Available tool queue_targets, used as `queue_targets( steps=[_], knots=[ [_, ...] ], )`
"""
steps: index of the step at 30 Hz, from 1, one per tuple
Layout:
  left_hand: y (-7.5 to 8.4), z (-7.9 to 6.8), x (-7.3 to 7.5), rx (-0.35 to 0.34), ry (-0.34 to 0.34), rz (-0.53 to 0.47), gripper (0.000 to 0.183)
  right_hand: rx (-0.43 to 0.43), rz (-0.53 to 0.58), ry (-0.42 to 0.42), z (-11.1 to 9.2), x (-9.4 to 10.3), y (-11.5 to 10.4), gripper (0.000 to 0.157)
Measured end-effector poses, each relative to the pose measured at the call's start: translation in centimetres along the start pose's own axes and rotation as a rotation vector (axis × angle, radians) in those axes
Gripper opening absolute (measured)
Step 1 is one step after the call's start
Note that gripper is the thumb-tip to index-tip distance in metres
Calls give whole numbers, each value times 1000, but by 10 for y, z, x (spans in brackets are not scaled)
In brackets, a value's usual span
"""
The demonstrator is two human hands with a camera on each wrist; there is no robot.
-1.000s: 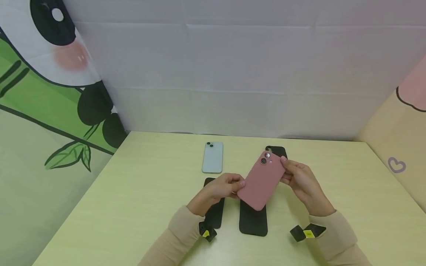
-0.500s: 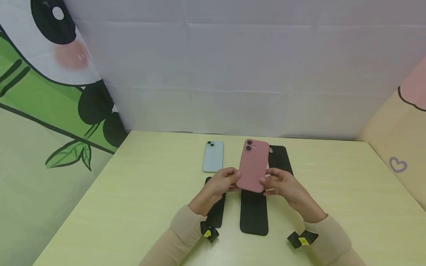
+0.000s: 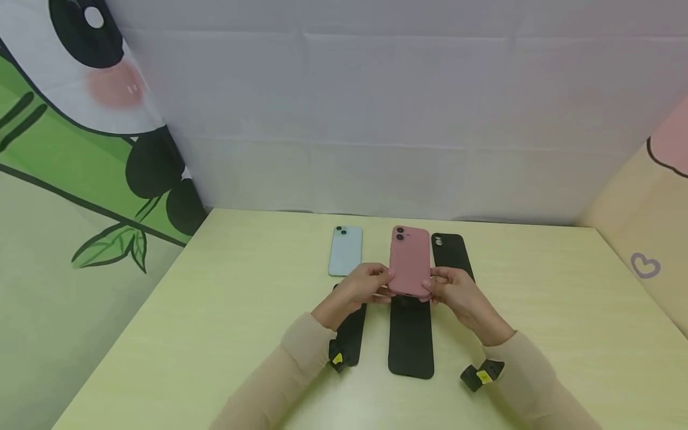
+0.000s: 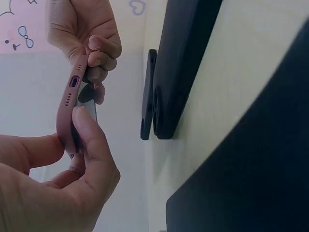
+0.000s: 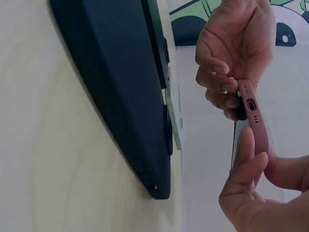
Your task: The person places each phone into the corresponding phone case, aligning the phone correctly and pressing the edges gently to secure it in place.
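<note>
- We see the left hand (image 3: 361, 288) and right hand (image 3: 458, 300) pinching the lower corners of a rectangular pink-cased phone (image 3: 409, 260), raised off the pale table (image 3: 242, 310)
- Left of it, a pale-blue rectangular phone (image 3: 346, 251)
- Right of it, a black rounded phone-shaped slab (image 3: 451, 254)

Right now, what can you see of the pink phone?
The pink phone has a matte-looking back, facing the head camera, with two stacked lenses at its upper left corner. Its bottom edge shows a port flanked by small holes. It is off the table; the left hand and right hand pinch its lower sides.
</note>
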State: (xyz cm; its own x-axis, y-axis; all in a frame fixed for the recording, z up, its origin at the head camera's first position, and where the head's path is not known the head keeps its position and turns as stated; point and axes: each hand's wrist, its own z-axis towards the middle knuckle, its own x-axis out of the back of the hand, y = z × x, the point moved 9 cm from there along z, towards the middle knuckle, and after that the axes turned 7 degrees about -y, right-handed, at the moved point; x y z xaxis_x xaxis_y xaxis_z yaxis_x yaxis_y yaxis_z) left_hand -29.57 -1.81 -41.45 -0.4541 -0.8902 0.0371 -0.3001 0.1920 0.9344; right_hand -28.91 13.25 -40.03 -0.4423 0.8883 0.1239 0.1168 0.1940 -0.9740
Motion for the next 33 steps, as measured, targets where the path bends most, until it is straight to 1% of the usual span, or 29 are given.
queue_targets(
  steps=[4, 8, 12, 16, 18, 24, 26, 29, 31, 33],
  knots=[
    [0, 13, 4, 47, 24, 42, 29, -12, -13, -10, 14, 6, 4, 41],
    [-1, 29, 8, 95, 60, 48, 28, -31, -46, -31, 31, 14, 7, 37],
    [-3, 44, 10, 138, 87, 31, 27, -52, -74, -29, 45, 24, 11, 35],
    [-3, 56, 11, 162, 105, 3, 27, -87, -76, -18, 56, 33, 15, 36],
    [-3, 61, 11, 167, 116, -8, 27, -102, -72, -18, 60, 36, 16, 37],
    [-5, 66, 12, 164, 132, -16, 26, -117, -69, 0, 63, 36, 21, 36],
    [-4, 66, 13, 149, 140, 1, 25, -114, -75, 9, 62, 36, 20, 36],
    [-2, 66, 15, 118, 160, 74, 23, -93, -110, 16, 62, 35, 18, 36],
    [1, 65, 16, 96, 175, 150, 22, -78, -144, 21, 62, 35, 16, 36],
    [5, 64, 19, 80, 201, 265, 20, -63, -191, 19, 62, 34, 15, 37]
  ],
)
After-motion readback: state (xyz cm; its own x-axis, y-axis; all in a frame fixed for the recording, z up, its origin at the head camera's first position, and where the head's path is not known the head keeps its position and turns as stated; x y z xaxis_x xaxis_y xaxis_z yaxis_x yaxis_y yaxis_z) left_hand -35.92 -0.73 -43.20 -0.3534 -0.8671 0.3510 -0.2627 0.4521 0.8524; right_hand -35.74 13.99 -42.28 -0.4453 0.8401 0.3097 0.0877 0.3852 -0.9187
